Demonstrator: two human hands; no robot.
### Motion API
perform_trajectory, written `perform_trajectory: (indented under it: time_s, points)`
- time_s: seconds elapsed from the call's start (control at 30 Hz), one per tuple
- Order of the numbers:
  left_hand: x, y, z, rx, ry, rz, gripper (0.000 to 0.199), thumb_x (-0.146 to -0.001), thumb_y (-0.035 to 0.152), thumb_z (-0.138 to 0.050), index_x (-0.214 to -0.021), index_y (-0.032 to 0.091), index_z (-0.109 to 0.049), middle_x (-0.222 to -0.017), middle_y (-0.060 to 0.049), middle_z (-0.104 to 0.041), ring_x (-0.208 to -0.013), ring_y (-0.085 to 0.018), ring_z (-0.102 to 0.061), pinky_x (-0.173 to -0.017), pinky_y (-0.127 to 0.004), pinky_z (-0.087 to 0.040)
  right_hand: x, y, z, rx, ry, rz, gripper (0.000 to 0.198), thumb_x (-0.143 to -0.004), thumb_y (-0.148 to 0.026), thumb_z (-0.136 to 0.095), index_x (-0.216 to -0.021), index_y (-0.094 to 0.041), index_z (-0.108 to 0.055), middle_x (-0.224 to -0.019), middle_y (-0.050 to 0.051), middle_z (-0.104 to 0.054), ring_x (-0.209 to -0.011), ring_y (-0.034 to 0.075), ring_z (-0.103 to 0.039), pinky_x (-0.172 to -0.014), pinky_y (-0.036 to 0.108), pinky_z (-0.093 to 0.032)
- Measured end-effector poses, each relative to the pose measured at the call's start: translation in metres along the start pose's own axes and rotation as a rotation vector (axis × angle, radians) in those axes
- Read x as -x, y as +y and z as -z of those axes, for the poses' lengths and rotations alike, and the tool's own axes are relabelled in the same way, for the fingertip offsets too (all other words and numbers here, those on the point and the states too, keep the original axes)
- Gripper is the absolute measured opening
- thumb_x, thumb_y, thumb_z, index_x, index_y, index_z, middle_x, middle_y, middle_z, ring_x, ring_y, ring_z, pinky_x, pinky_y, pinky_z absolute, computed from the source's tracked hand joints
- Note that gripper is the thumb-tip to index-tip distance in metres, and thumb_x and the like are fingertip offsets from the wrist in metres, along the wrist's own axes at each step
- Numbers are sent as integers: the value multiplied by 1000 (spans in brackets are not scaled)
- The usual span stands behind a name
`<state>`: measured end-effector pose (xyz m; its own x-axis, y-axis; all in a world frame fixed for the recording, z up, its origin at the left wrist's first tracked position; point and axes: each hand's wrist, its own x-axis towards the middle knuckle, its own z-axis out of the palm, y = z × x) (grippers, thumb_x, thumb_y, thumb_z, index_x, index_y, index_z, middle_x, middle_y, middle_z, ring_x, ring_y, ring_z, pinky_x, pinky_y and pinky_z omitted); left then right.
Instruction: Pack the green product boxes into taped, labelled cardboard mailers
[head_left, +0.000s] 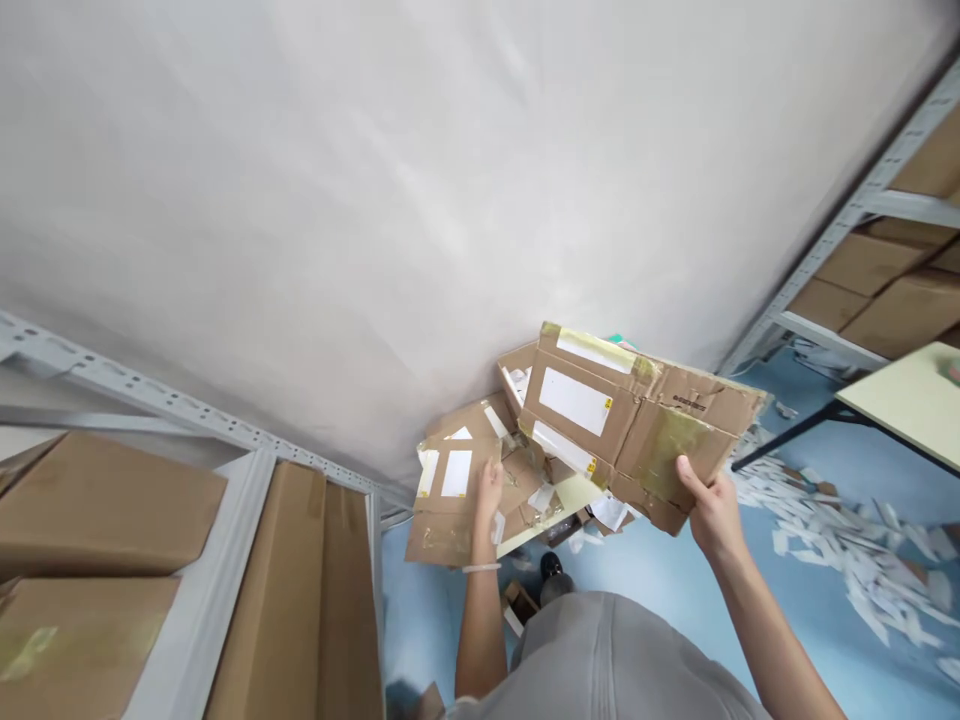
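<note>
My right hand grips the near right edge of a flattened cardboard box, thumb on top. That box is raised and tilted, with white labels and yellowish tape on it. My left hand is closed at the edge of a second flattened cardboard box, lower and to the left, which also carries white labels; some of its fingers are hidden. Behind and between the two lie more cardboard pieces and an open carton with white paper inside.
A cream tabletop shows under the cardboard. Shelving with cartons stands at the left, and more shelved cartons at the right. Near a second table, white paper scraps litter the blue floor. A pale wall rises ahead.
</note>
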<state>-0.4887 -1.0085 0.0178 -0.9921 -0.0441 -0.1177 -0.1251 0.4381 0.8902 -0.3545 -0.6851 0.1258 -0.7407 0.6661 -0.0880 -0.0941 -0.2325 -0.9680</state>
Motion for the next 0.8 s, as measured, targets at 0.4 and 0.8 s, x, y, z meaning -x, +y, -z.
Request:
perform_trajectory:
  time_s: [0.4,0.8]
  points:
    - [71,153,-104,332,-506,-272,54,-85,49,-62,-130,21,-53,-140,-13,-56,-128,-26,-55,-106,-40,-46,49,-17,155,26,255,-17,47,-63,-48,-83,-96,-17,-71,-95,8,-75,-79,23,-69,-66,32,-56]
    - [162,182,-235,320,-854,-183,48,-73,45,-75,-108,18,-58,-118,-14,-69,-113,-26,-65,-100,-39,-49,129,-41,305,12,478,-42,51,-64,-52,-82,-101,-18,-71,-101,10,-76,-94,29,-69,-75,35,-57]
